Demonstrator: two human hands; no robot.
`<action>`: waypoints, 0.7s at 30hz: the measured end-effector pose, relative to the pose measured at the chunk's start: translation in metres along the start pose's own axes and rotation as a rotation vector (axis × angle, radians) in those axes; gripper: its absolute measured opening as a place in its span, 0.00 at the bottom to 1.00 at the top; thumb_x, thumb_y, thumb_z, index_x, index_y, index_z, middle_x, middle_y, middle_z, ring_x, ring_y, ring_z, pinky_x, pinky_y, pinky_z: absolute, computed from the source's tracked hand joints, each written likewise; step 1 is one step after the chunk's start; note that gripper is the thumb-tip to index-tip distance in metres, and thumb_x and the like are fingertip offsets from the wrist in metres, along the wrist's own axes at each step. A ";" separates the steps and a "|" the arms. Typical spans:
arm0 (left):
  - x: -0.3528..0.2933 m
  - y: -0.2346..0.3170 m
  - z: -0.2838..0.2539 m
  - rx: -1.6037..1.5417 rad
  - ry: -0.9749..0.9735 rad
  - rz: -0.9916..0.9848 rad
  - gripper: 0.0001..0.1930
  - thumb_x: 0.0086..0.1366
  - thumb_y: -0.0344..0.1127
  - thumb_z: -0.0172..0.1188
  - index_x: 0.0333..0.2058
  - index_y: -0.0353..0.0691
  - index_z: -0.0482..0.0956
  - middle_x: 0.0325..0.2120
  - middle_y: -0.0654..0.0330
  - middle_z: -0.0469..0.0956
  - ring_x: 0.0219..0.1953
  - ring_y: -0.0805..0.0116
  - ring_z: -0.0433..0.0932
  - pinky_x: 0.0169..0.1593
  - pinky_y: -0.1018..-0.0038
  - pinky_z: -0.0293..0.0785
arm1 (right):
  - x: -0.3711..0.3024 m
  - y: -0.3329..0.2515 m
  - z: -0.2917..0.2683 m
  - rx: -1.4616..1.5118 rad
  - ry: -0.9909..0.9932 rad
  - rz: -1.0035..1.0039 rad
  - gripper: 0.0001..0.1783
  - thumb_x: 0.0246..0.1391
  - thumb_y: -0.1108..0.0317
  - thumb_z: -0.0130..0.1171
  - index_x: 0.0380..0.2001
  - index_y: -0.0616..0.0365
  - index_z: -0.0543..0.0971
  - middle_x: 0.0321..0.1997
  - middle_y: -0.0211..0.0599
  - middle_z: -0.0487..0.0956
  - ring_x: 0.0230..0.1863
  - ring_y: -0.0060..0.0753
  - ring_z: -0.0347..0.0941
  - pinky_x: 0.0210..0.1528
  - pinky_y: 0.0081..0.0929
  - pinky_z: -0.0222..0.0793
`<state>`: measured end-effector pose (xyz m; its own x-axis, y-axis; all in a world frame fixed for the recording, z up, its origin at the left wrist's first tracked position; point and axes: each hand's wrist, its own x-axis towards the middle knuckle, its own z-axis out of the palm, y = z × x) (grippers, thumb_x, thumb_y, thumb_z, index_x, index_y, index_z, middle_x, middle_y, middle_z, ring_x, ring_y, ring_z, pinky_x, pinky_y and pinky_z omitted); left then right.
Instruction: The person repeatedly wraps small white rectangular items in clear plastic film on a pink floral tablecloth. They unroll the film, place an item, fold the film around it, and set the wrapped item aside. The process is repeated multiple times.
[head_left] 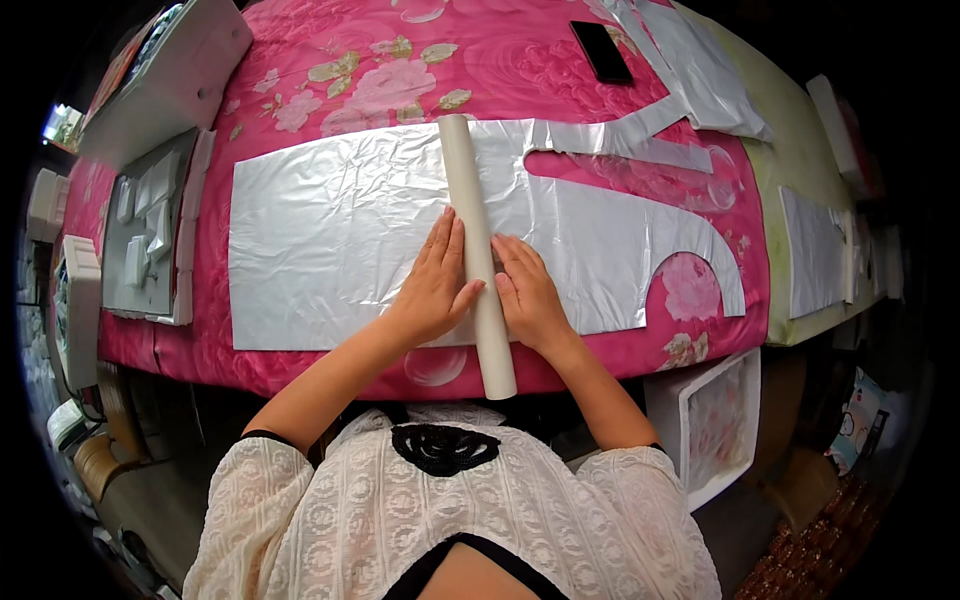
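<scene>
A long off-white tube (463,170) lies across a shiny silver sheet (330,240), its near end sticking out past the table edge. My left hand (437,285) rests along the tube's left side, fingers stretched out and thumb reaching toward it. On the other side, my right hand (530,295) lies with its fingers extended against or close to the tube. Neither hand wraps round it. The sheet is wrinkled and wide at the left; toward the right it has curved cut-outs and narrow strap-like strips.
A pink floral cloth (350,85) covers the table. A black phone (601,52) lies at the far side, near more folded silver sheeting (705,85). White foam boxes (180,85) and a tray of small white pieces (125,290) stand left. A white bin (720,425) sits below, right.
</scene>
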<state>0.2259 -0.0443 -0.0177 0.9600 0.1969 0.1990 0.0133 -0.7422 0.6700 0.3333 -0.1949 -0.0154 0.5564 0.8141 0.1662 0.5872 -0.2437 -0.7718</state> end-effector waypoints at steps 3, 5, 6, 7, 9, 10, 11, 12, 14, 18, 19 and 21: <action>0.002 0.006 0.010 0.057 -0.026 0.067 0.41 0.61 0.43 0.52 0.63 0.29 0.40 0.65 0.38 0.37 0.67 0.42 0.39 0.67 0.58 0.41 | -0.003 0.024 -0.020 -0.332 0.006 -0.067 0.29 0.52 0.65 0.52 0.57 0.64 0.65 0.63 0.49 0.61 0.66 0.50 0.52 0.66 0.38 0.46; 0.003 0.014 0.018 0.065 -0.045 0.085 0.42 0.60 0.43 0.52 0.64 0.30 0.39 0.65 0.39 0.36 0.67 0.43 0.38 0.67 0.58 0.40 | -0.007 0.052 -0.050 -0.492 0.042 -0.053 0.30 0.52 0.64 0.53 0.58 0.62 0.64 0.65 0.47 0.59 0.66 0.49 0.52 0.67 0.38 0.45; 0.004 0.019 0.021 0.065 -0.050 0.089 0.42 0.60 0.42 0.53 0.64 0.30 0.39 0.65 0.39 0.36 0.67 0.42 0.37 0.67 0.58 0.39 | -0.010 0.075 -0.070 -0.532 0.055 -0.011 0.29 0.53 0.63 0.52 0.58 0.62 0.64 0.66 0.47 0.58 0.67 0.48 0.51 0.67 0.38 0.44; 0.005 0.023 0.025 0.061 -0.054 0.091 0.42 0.59 0.42 0.53 0.64 0.30 0.40 0.65 0.39 0.36 0.67 0.42 0.37 0.67 0.58 0.39 | -0.015 0.093 -0.094 -0.581 0.087 0.028 0.29 0.55 0.63 0.50 0.59 0.62 0.63 0.66 0.47 0.58 0.67 0.47 0.50 0.67 0.37 0.44; 0.008 0.034 0.031 0.073 -0.067 0.093 0.42 0.59 0.42 0.54 0.63 0.29 0.41 0.65 0.38 0.36 0.67 0.42 0.36 0.67 0.58 0.39 | -0.031 0.137 -0.143 -0.671 0.203 0.072 0.27 0.56 0.63 0.48 0.57 0.65 0.65 0.63 0.49 0.62 0.65 0.50 0.55 0.66 0.39 0.48; 0.009 0.038 0.034 0.085 -0.071 0.089 0.42 0.59 0.42 0.54 0.63 0.29 0.42 0.65 0.38 0.37 0.67 0.41 0.36 0.67 0.58 0.39 | -0.040 0.150 -0.165 -0.682 0.261 0.166 0.25 0.58 0.64 0.45 0.56 0.65 0.66 0.62 0.49 0.63 0.64 0.50 0.56 0.65 0.37 0.50; 0.012 0.043 0.037 0.095 -0.077 0.093 0.41 0.58 0.42 0.54 0.63 0.28 0.42 0.65 0.38 0.37 0.67 0.41 0.36 0.67 0.58 0.39 | -0.054 0.170 -0.189 -0.722 0.303 0.244 0.24 0.58 0.65 0.44 0.56 0.66 0.66 0.62 0.49 0.63 0.64 0.49 0.56 0.65 0.36 0.50; 0.013 0.046 0.038 0.112 -0.082 0.091 0.41 0.58 0.41 0.55 0.63 0.28 0.43 0.65 0.38 0.37 0.67 0.41 0.36 0.67 0.58 0.39 | -0.066 0.188 -0.208 -0.753 0.344 0.317 0.24 0.59 0.65 0.42 0.56 0.66 0.66 0.62 0.49 0.63 0.64 0.49 0.56 0.65 0.35 0.51; 0.015 0.052 0.039 0.153 -0.090 0.076 0.40 0.58 0.41 0.55 0.62 0.26 0.46 0.64 0.38 0.38 0.67 0.41 0.36 0.67 0.57 0.39 | -0.082 0.201 -0.229 -0.857 0.425 0.404 0.22 0.59 0.65 0.43 0.53 0.65 0.70 0.59 0.48 0.67 0.62 0.45 0.60 0.63 0.33 0.54; 0.019 0.061 0.040 0.208 -0.102 0.052 0.39 0.57 0.41 0.55 0.60 0.24 0.49 0.64 0.38 0.40 0.67 0.40 0.37 0.67 0.57 0.39 | -0.089 0.201 -0.235 -0.839 0.523 0.424 0.16 0.54 0.68 0.51 0.45 0.61 0.76 0.49 0.42 0.77 0.52 0.41 0.71 0.54 0.33 0.65; 0.020 0.062 0.040 0.216 -0.101 0.049 0.39 0.57 0.41 0.55 0.60 0.24 0.49 0.64 0.38 0.41 0.67 0.40 0.37 0.67 0.57 0.39 | -0.087 0.193 -0.233 -0.845 0.556 0.428 0.14 0.52 0.69 0.53 0.42 0.60 0.77 0.46 0.40 0.78 0.49 0.41 0.73 0.51 0.33 0.67; 0.020 0.064 0.041 0.225 -0.102 0.045 0.39 0.57 0.41 0.55 0.60 0.24 0.50 0.64 0.38 0.41 0.67 0.40 0.37 0.67 0.57 0.39 | -0.078 0.173 -0.225 -0.853 0.622 0.433 0.10 0.48 0.70 0.57 0.36 0.59 0.77 0.40 0.37 0.80 0.42 0.41 0.76 0.44 0.34 0.70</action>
<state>0.2578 -0.1137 -0.0004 0.9842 0.1031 0.1438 0.0209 -0.8747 0.4842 0.5234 -0.4193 -0.0243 0.8649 0.2298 0.4462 0.3504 -0.9130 -0.2090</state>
